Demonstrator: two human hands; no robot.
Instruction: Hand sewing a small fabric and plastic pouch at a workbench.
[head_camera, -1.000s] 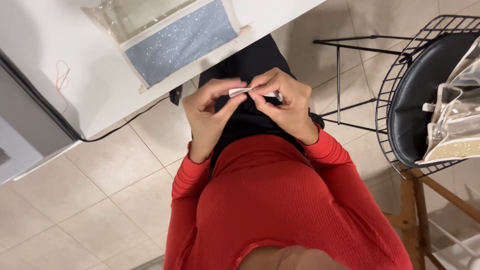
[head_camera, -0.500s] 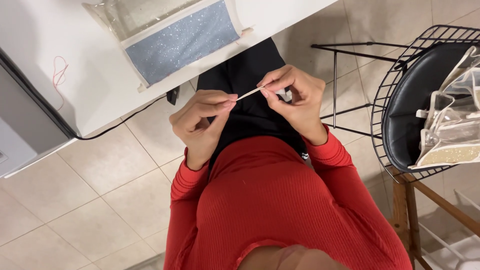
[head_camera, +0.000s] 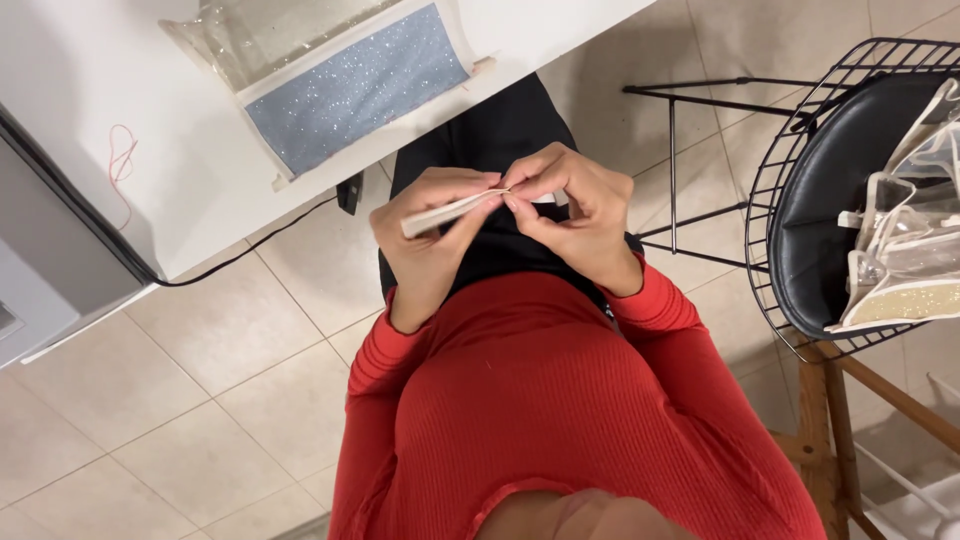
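On the far left, a thin red thread (head_camera: 121, 160) lies in a loop on the white table (head_camera: 150, 215). Next to it on the table sits a blue sparkly piece (head_camera: 355, 88) with a clear plastic part above it. A black cord (head_camera: 250, 250) hangs off the table edge. In the middle, over the person's lap, the left hand (head_camera: 432, 228) is closed around a flat cream strip (head_camera: 445, 212), pinching it with the thumb and fingers. The right hand (head_camera: 575, 210) is closed too, and its fingertips pinch the end of the same strip, right where the two hands meet. On the right, a black wire chair (head_camera: 800, 200) holds a clear bag (head_camera: 905, 250) with pale trim.
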